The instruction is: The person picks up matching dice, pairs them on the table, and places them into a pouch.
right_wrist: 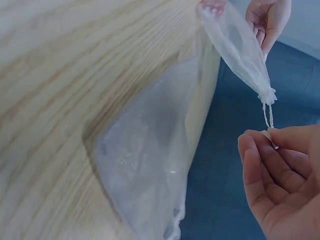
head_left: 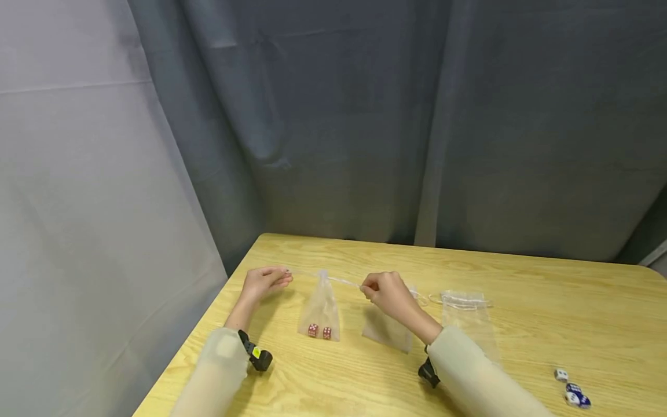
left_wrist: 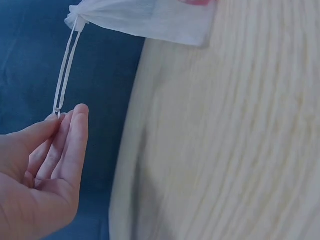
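A sheer white drawstring pouch (head_left: 321,307) with two red dice (head_left: 312,330) at its bottom has its neck gathered tight. My left hand (head_left: 264,282) pinches the end of the drawstring loop (left_wrist: 64,75) on the left side, thumb against fingertips. On the other side my right hand (head_left: 388,292) pinches the opposite drawstring loop (right_wrist: 267,115). Both cords run taut from the bunched neck (left_wrist: 77,19). A second sheer pouch (right_wrist: 145,145) lies flat on the table beneath the right hand and is partly covered by it in the head view.
A third sheer pouch (head_left: 466,318) lies right of the right forearm, partly hidden by the sleeve. Several white and blue dice (head_left: 573,394) sit at the front right of the wooden table (head_left: 521,313). A grey curtain (head_left: 344,127) hangs behind the table.
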`<state>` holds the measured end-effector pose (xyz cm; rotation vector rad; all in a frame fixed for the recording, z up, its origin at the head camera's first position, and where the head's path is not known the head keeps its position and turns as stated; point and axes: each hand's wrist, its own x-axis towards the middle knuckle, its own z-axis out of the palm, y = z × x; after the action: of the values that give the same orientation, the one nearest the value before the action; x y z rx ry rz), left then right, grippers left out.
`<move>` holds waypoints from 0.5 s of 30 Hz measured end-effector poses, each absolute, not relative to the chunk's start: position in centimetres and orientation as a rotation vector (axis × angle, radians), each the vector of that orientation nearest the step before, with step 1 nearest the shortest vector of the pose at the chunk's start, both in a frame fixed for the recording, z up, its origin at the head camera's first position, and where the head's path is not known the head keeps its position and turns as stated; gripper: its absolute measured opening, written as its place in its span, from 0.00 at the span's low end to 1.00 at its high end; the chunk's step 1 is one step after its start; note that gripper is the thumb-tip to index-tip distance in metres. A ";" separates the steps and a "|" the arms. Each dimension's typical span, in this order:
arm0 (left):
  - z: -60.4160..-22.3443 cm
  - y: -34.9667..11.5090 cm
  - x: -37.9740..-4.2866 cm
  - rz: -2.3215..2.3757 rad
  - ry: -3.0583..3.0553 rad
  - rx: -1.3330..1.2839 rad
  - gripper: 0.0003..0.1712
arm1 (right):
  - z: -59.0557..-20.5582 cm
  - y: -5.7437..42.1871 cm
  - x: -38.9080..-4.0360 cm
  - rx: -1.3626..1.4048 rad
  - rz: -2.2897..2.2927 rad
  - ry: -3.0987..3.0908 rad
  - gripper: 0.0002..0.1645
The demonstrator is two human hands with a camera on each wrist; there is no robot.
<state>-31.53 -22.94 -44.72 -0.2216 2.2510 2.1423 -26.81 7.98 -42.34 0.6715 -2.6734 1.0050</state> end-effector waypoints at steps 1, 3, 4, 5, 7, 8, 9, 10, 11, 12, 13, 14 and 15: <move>-44.9 -23.0 -31.6 2.141 2.248 -0.237 0.17 | -42.5 7.9 -27.0 0.659 1.008 -2.690 0.07; -45.4 -23.0 -31.7 2.155 2.229 -0.280 0.17 | -42.9 7.6 -27.2 0.630 1.019 -2.719 0.07; -45.6 -23.1 -31.8 2.159 2.219 -0.300 0.17 | -43.0 7.5 -27.3 0.616 1.024 -2.730 0.07; -45.8 -23.1 -31.8 2.164 2.210 -0.318 0.17 | -43.2 7.4 -27.4 0.604 1.027 -2.739 0.07; -46.2 -23.2 -31.7 2.173 2.189 -0.344 0.17 | -43.5 7.1 -27.4 0.596 1.019 -2.754 0.07; -46.5 -23.3 -31.6 2.177 2.182 -0.353 0.18 | -43.7 7.1 -27.5 0.591 1.016 -2.760 0.07; -46.7 -23.3 -31.6 2.176 2.178 -0.363 0.18 | -43.9 7.0 -27.4 0.587 1.008 -2.763 0.07; -46.8 -23.3 -31.5 2.171 2.175 -0.376 0.18 | -44.0 7.0 -27.4 0.585 0.999 -2.767 0.07; -47.0 -23.3 -31.4 2.166 2.177 -0.382 0.18 | -44.2 6.9 -27.4 0.583 0.988 -2.768 0.07; -47.1 -23.3 -31.3 2.162 2.177 -0.387 0.18 | -44.3 6.9 -27.4 0.580 0.982 -2.773 0.07; -47.3 -23.3 -31.3 2.158 2.178 -0.389 0.18 | -44.4 6.9 -27.4 0.577 0.972 -2.776 0.07; -47.3 -23.3 -31.2 2.156 2.176 -0.398 0.18 | -44.5 6.9 -27.3 0.573 0.969 -2.781 0.06; -47.4 -23.2 -31.2 2.154 2.177 -0.402 0.18 | -44.6 6.9 -27.3 0.571 0.964 -2.784 0.06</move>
<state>-31.17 -23.25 -47.37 -0.4016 2.1767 2.1536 -27.27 6.94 -44.57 0.5706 -2.7843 0.9640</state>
